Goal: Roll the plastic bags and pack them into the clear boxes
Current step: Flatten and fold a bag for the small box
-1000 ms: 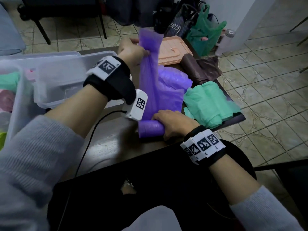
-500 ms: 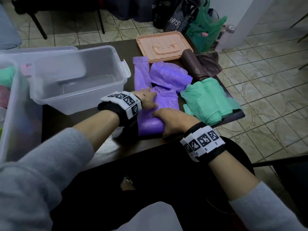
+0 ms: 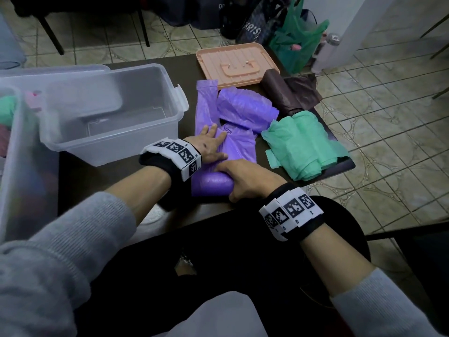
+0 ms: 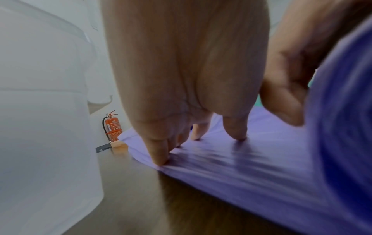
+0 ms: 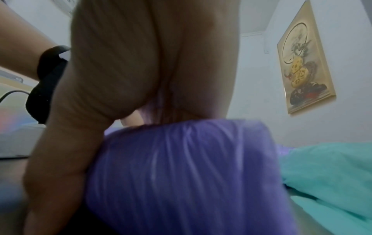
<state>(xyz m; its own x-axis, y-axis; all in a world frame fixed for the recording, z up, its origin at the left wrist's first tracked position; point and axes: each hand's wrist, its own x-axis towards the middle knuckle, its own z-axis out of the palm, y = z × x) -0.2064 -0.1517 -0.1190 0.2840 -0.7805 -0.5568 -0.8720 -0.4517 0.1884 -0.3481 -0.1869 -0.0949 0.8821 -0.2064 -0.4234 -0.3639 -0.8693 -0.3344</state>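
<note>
Nearest the person, at the front edge of the dark worktop (image 3: 80,171), the right hand (image 3: 245,178) curls over the rolled end of a thin purple plastic bag (image 3: 233,147), gripping the roll, whose long axis runs left to right. Just beyond, the left hand (image 3: 209,144) lies flat with straight fingers (image 4: 159,152) pressing the unrolled part, which stretches away from the person. To the right lies a crumpled green plastic bag (image 3: 301,147). To the left stands an open clear plastic box (image 3: 116,142). Farther back are a second folded purple bag (image 3: 245,108), a brown bag (image 3: 289,93) and a peach plastic lid (image 3: 235,64).
</note>
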